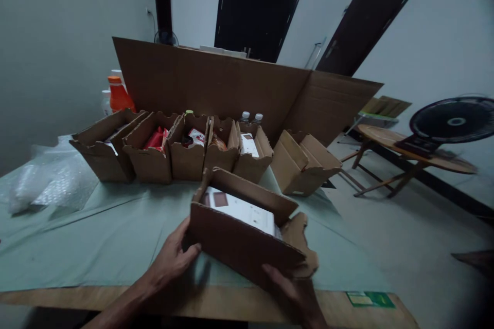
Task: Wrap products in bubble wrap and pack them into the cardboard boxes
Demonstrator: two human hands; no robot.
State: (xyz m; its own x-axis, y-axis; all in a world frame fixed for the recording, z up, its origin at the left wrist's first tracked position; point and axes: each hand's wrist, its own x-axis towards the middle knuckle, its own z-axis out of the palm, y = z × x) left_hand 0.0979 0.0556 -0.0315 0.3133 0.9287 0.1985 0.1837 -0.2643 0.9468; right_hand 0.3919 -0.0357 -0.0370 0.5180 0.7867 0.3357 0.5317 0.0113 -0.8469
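Observation:
An open-topped cardboard box (243, 241) is held over the front of the table, turned at an angle. Inside it lies a white carton (243, 212) with a brown square on top, and something clear shows at its right end. My left hand (175, 254) grips the box's left end, thumb on the near side and the other fingers partly hidden behind it. At the lower right, my right hand (289, 288) supports the box, its thumb against the near wall and its remaining fingers out of sight underneath.
Cardboard bins (148, 162) with packets and cartons stand in a row behind the held box; more boxes (303, 164) stand to the right. A tall cardboard panel (216, 79) rises behind them. Bubble wrap (57, 180) and an orange bottle (119, 95) are at left, a fan (455, 122) at right.

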